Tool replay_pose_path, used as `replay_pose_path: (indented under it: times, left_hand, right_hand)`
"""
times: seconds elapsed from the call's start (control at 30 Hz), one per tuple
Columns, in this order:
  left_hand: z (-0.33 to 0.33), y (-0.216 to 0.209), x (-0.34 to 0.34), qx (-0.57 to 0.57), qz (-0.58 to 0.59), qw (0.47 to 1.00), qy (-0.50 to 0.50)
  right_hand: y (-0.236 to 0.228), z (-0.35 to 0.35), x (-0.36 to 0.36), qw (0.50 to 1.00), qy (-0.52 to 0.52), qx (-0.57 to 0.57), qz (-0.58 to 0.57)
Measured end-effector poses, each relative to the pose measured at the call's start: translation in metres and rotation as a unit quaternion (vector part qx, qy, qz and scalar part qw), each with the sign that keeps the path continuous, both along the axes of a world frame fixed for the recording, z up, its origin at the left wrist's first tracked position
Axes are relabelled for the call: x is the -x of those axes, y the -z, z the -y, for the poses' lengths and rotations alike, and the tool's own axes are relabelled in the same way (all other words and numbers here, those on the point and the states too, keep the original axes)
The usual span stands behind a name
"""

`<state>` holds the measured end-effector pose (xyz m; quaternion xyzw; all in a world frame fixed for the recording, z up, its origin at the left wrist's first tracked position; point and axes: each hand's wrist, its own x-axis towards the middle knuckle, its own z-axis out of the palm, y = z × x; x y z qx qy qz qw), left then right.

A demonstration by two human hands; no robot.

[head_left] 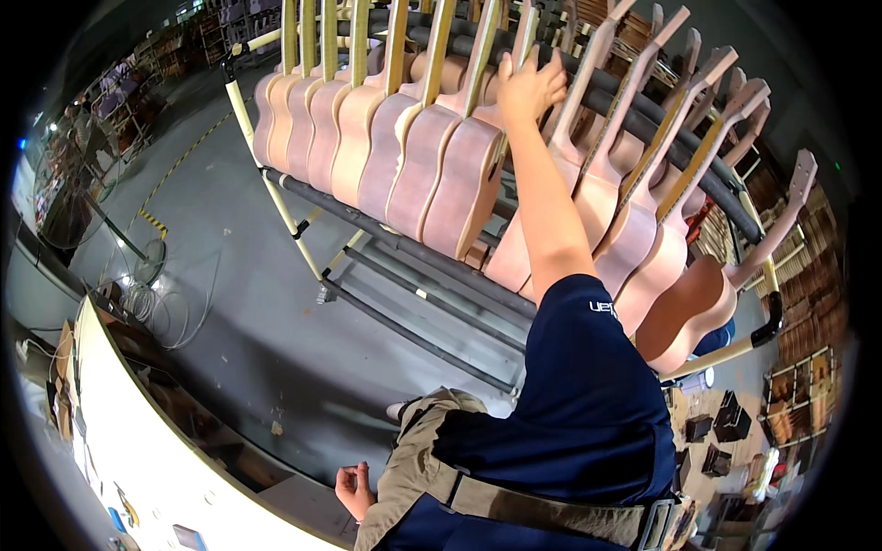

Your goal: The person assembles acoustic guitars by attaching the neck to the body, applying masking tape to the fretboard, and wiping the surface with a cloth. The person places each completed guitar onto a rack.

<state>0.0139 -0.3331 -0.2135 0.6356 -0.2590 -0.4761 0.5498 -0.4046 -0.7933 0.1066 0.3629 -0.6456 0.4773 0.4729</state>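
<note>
navy sleeve (593, 395); guitar neck (526, 32) behind right hand (533, 92)

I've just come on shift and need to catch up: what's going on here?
A person in a navy short-sleeved shirt is reaching with the bare right grip in among unfinished pinkish wooden guitars, which stand in a cream tubular rack with black padding. It is at one slender wooden neck; how firmly it holds, if at all, is unclear. The left grip is low, near a white-topped table, fingers curled, with nothing visible in it.
</note>
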Motion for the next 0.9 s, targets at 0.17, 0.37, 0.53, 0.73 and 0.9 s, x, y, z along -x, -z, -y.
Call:
replay_pose_path:
  times: [0.17, 0.37, 0.53, 0.73, 0.9]
  left_hand:
    - [-0.008, 0.005, -0.008, -0.002, 0.015, 1.0, -0.008]
    - [-0.02, 0.025, -0.021, -0.047, 0.073, 0.994, 0.064]
    - [-0.025, 0.006, -0.016, 0.05, 0.181, 0.982, 0.016]
    - [-0.054, -0.001, -0.021, -0.005, 0.231, 0.973, 0.0]
    - [-0.1, 0.01, -0.034, 0.032, 0.146, 0.983, -0.105]
  right_hand:
    - [-0.008, -0.043, -0.013, 0.978, -0.186, 0.005, -0.098]
    - [-0.054, -0.06, 0.052, 0.956, -0.183, -0.103, 0.203]
    - [-0.073, -0.114, 0.01, 0.728, -0.625, -0.18, 0.215]
    - [-0.104, -0.179, -0.127, 0.859, -0.486, -0.158, -0.039]
    - [-0.109, -0.24, -0.248, 0.605, -0.786, -0.112, 0.06]
